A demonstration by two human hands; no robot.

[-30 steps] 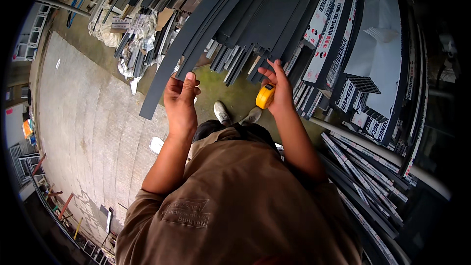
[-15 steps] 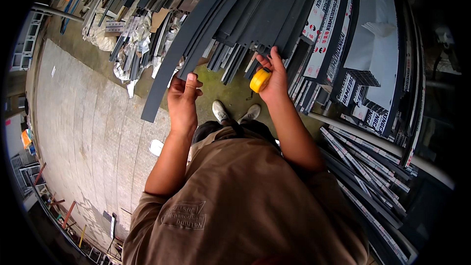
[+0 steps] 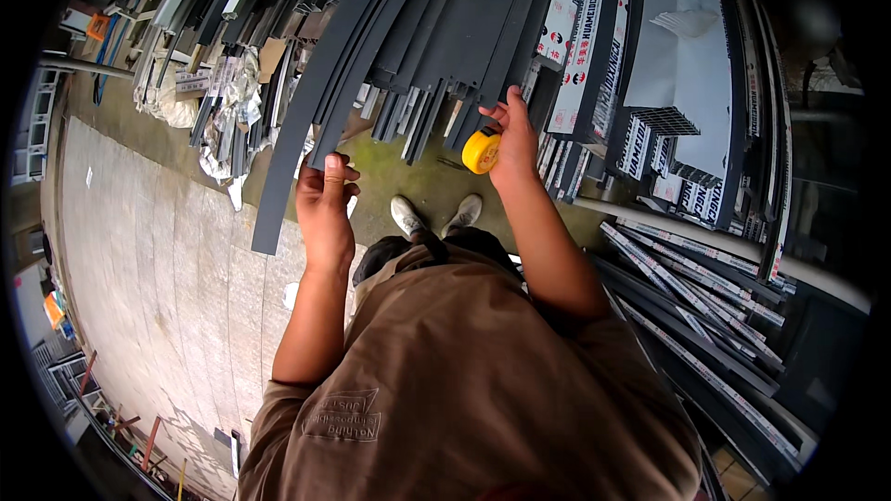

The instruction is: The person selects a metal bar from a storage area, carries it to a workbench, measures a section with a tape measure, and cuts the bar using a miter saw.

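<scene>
My left hand (image 3: 325, 218) is closed on the near end of a dark grey metal profile (image 3: 357, 107), its thumb on top and the fingers curled beneath. Just left of it, a longer flat dark grey strip (image 3: 278, 190) sticks out past my hand. In my right hand (image 3: 516, 144) is a yellow tape measure (image 3: 481, 150), held between palm and fingers close to the ends of the stacked profiles. I cannot make out any blade drawn from it.
Long dark profiles (image 3: 483, 23) are stacked ahead of me. Film-wrapped profiles with printing (image 3: 580, 46) lie to the right, above a lower pile (image 3: 705, 306). Plastic-wrapped bundles (image 3: 227, 111) stand at the left. My shoes (image 3: 406, 213) are on the greenish floor between.
The left hand has come slightly nearer and to the left, along with the dark strips. My right hand keeps the tape measure. The whole view has shifted a little.
</scene>
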